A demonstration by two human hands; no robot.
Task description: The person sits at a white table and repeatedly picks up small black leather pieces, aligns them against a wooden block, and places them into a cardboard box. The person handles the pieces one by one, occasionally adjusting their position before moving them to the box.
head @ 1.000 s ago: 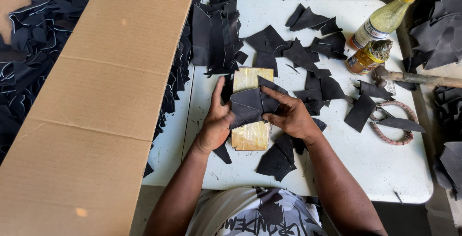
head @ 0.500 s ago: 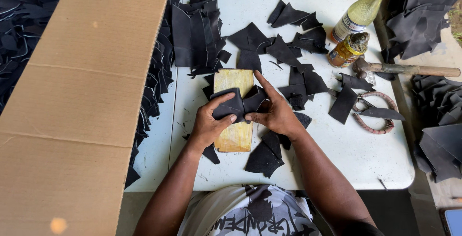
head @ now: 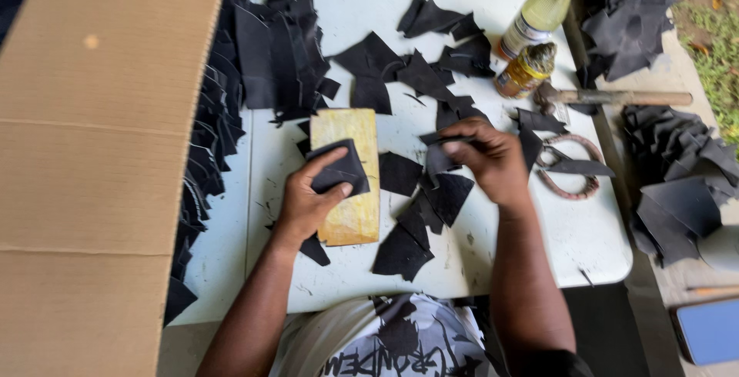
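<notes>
**Two hands on dark cut pieces at a yellow wooden block**

The left hand [head: 308,196] has its fingers closed on a small dark grey folded piece of leather-like sheet [head: 339,171], thumb under one edge and fingertips over the top, pressing it flat onto the yellow rectangular wooden block [head: 350,215]. The folded piece lies on the upper half of that block, overhanging its left edge a little.

To the right of the block, the right hand [head: 493,160] pinches a second dark piece, a thin irregular scrap [head: 440,154], fingers bunched tightly together on its top edge; the scrap hangs down to the white plastic table [head: 539,246].

Between the block and the right hand lies one squarish dark piece [head: 400,173]. Below and right of the block, a cluster of three or four pointed dark scraps [head: 419,227] overlaps; the exact count cannot be told.

Above the block about a dozen loose dark scraps [head: 416,69] are scattered, and up and left of it a thick stack of dark sheets [head: 273,54] stands on edge. Far right of the block stand two bottles: one tall with yellowish liquid [head: 539,11], one short amber jar [head: 525,71]. Beside them lie one wooden-handled hammer [head: 616,98] and one pair of scissors [head: 570,165]. Left of the block, one large brown cardboard sheet [head: 92,169] covers that side.
</notes>
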